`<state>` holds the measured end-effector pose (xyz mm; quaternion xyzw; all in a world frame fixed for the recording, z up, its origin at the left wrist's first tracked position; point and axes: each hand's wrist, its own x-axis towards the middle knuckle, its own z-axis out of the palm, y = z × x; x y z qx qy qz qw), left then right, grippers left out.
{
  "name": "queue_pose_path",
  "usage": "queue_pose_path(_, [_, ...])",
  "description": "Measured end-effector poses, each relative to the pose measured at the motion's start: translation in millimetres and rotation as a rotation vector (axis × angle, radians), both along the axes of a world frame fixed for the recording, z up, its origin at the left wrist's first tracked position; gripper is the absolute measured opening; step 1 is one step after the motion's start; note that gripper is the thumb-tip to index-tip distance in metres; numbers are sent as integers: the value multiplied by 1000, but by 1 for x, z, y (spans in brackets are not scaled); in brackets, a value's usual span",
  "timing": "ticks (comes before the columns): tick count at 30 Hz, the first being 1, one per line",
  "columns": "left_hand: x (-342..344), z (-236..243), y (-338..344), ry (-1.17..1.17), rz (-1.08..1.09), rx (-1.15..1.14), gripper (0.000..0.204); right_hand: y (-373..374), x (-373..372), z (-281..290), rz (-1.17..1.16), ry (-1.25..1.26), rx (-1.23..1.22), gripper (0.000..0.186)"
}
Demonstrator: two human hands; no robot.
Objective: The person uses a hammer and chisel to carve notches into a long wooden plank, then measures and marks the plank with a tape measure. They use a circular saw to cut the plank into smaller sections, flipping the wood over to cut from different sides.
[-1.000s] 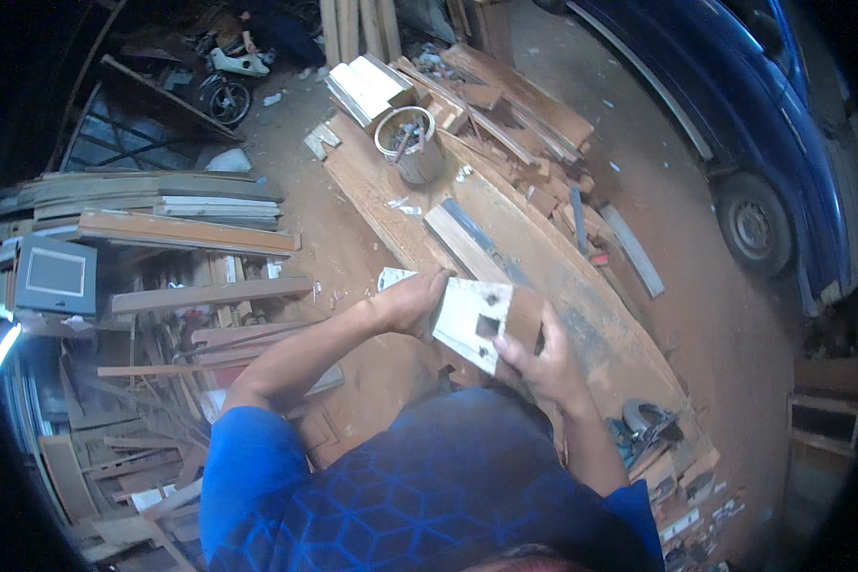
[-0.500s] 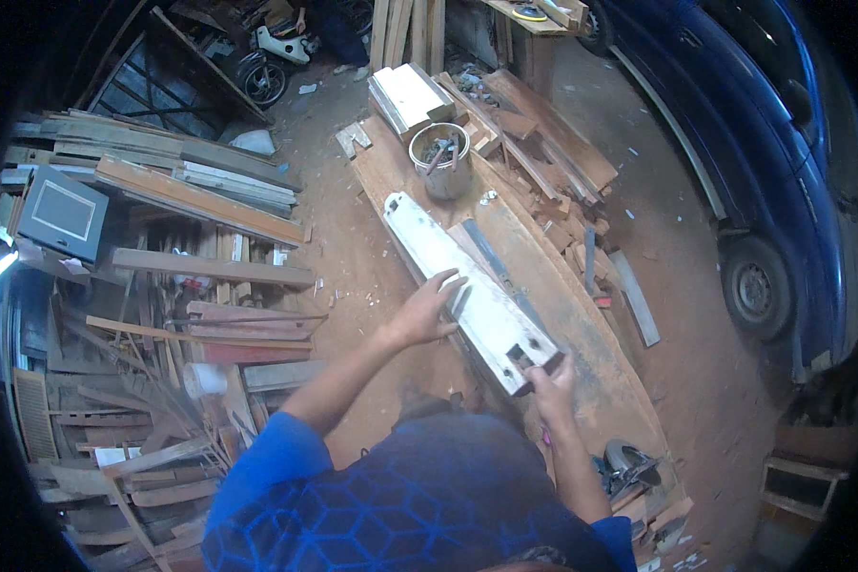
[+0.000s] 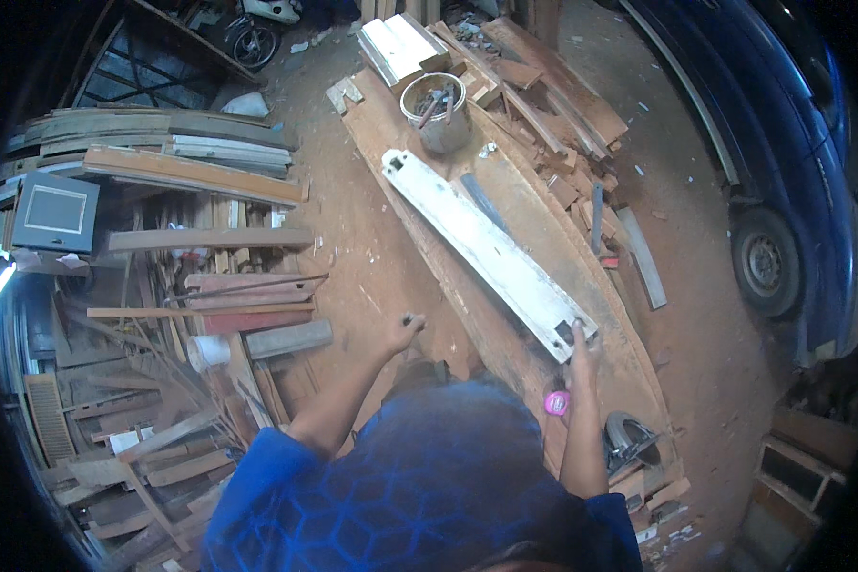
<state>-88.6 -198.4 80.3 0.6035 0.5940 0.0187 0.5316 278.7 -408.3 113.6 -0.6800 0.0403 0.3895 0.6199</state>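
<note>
A long white-faced timber (image 3: 486, 250) lies aslant on the wooden workbench (image 3: 553, 253), with cut-out notches at both ends. My right hand (image 3: 583, 347) grips its near end, thumb on top beside the dark notch. My left hand (image 3: 405, 331) is off the timber, over the floor left of the bench, with its fingers curled in; whether anything is inside cannot be seen. By my right forearm rests a pink round tape measure (image 3: 557, 402). A dark flat strip (image 3: 484, 202) lies along the timber's far side.
On the bench stand a bucket of tools (image 3: 443, 133), white-topped blocks (image 3: 398, 50) and, nearer me, a grey power tool (image 3: 629, 437). Offcuts (image 3: 567, 186) heap along its right side. Stacked planks (image 3: 200, 176) fill the left. A blue car (image 3: 763, 124) is parked at right.
My left hand has left the timber, moving left and curling its fingers. The timber's near end has shifted right and away from me with my right hand. The pink tape measure has come into clear view.
</note>
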Motion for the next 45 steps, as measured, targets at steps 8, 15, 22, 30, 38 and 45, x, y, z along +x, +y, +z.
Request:
queue_pose_path(8, [-101, -45, -1, 345, -41, 54, 30, 33, 34, 15, 47, -137, -173, 53])
queue_pose_path(15, [-47, -31, 5, 327, -14, -141, 34, 16, 42, 2, 60, -17, -5, 48])
queue_pose_path(22, [10, -32, 84, 151, -196, 32, 38, 19, 47, -15, 34, -229, -134, 73])
queue_pose_path(30, [111, -31, 217, 145, 161, -165, 66, 23, 69, -64, 87, -316, -400, 55])
queue_pose_path(38, [254, -41, 212, 316, 776, -239, 140, 61, -57, -12, 870, -874, -396, 41])
queue_pose_path(45, [199, -104, 224, -428, 829, -346, 97, 162, -112, -91, 230, -579, -875, 62])
